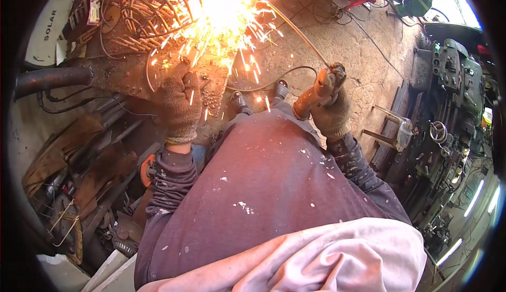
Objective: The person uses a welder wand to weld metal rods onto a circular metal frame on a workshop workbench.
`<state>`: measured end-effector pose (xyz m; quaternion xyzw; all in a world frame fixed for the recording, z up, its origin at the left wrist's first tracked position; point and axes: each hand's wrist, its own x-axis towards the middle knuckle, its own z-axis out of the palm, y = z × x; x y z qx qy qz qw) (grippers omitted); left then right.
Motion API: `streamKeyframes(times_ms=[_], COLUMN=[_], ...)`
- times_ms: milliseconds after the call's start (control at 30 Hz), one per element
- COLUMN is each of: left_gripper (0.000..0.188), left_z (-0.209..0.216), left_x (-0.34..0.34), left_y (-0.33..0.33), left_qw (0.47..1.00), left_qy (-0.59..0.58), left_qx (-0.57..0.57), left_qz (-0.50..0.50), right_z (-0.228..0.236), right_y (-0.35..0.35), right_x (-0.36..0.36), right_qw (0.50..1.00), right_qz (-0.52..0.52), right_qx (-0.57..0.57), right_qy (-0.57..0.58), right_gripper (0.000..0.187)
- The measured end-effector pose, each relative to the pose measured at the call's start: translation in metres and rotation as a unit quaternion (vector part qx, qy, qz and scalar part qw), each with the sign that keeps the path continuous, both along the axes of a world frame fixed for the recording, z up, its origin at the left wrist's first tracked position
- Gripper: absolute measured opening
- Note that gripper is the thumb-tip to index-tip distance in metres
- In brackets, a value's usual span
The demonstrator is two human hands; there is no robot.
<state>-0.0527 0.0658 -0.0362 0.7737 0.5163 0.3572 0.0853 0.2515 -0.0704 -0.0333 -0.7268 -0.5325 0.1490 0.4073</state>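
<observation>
My right hand (333,104), in a knitted work glove, grips a welding electrode holder (312,99) with an orange-brown handle. From its jaw a long thin welding rod (295,25) runs up and left to a glaring arc (226,7) that throws sparks; the glare hides what lies at the rod's tip. My left hand (182,102), gloved alike, is at the near side of a rusty metal worktable (124,75). Its fingers look curled together, and whatever may be in them cannot be made out. Several metal rings or coils (153,7) lie on the table beside the sparks.
A dark pipe (52,81) juts in at left, above brown cloths (100,170) and metal scrap. An orange tool (146,170) is by my left forearm. A cable (274,81) loops over the floor. At right are a small stool (392,128) and a green machine (458,81).
</observation>
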Motion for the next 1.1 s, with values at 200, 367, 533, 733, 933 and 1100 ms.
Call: streamKeyframes(times_ms=[200, 367, 533, 733, 933, 1100], left_gripper=[0.018, 0.018, 0.015, 0.018, 0.020, 0.022], left_z=[-0.005, -0.003, -0.002, 0.019, -0.002, -0.005], left_x=[0.000, 0.000, 0.007, 0.033, 0.021, 0.021], left_y=[-0.005, -0.023, -0.026, -0.020, -0.021, -0.017], left_qw=[0.998, 0.994, 0.987, 0.965, 0.969, 0.968], left_qy=[-0.033, 0.000, -0.013, 0.188, 0.159, 0.166], left_qx=[-0.043, -0.022, -0.043, -0.029, -0.027, -0.012], left_qz=[0.034, 0.107, 0.155, 0.178, 0.189, 0.188], right_z=[-0.006, -0.002, -0.019, -0.038, -0.027, -0.014], right_y=[0.006, 0.012, 0.021, 0.032, 0.043, 0.047], right_x=[0.019, 0.044, 0.083, 0.120, 0.133, 0.129], right_qw=[0.991, 0.982, 0.987, 0.983, 0.981, 0.982], right_qz=[0.013, 0.045, 0.051, 0.098, 0.132, 0.145], right_qx=[0.006, 0.010, -0.031, -0.032, -0.064, -0.071], right_qy=[0.130, 0.185, 0.150, 0.153, 0.123, 0.097], right_gripper=[0.044, 0.037, 0.043, 0.053, 0.049, 0.046])
